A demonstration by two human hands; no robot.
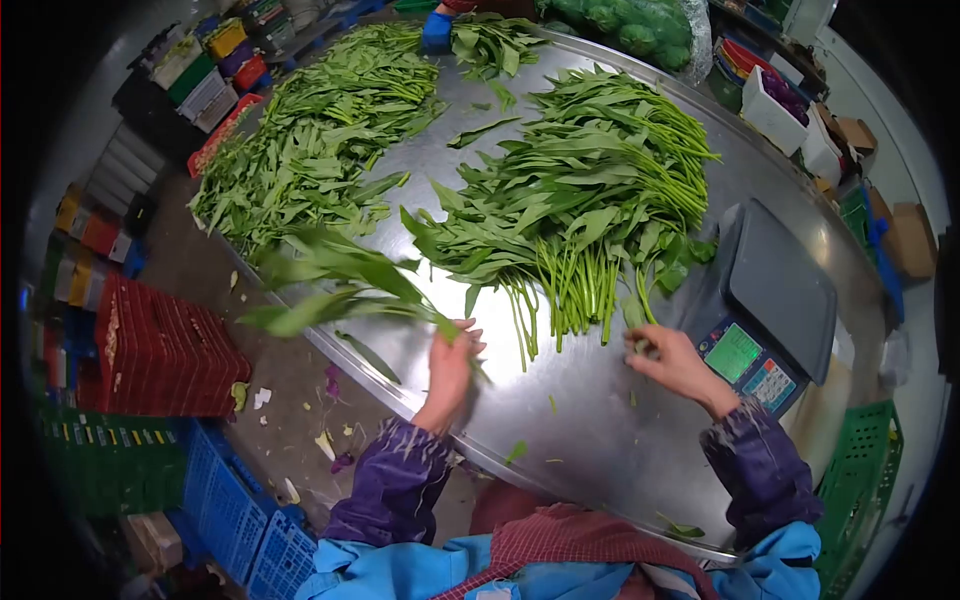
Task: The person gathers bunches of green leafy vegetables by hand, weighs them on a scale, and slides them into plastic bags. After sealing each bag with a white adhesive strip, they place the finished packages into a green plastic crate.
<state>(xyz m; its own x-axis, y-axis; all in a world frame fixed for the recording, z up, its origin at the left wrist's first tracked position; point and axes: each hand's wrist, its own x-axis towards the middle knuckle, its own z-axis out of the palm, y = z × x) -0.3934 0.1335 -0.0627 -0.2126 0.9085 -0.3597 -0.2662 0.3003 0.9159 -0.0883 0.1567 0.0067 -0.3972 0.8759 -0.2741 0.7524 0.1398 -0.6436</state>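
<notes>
My left hand [452, 370] is closed around the stems of a small bunch of water spinach [370, 275], its long leaves pointing up and left past the table edge, blurred by motion. My right hand [665, 362] has its fingers curled in a pinch at a water spinach stem [648, 304] at the front right of the large pile. That pile of water spinach [590, 190] lies in the middle of the metal table [590, 430], with cut stems toward me and to the right. A digital scale [775, 300] with a lit green display stands right of my right hand.
Another heap of greens [320, 130] covers the table's far left. A co-worker's blue-gloved hand [437, 33] is at the far edge. Bagged green vegetables [640, 30] stand behind. Blue crates [225, 500] and a red basket [165, 350] flank the left floor; a green crate [860, 490] stands right.
</notes>
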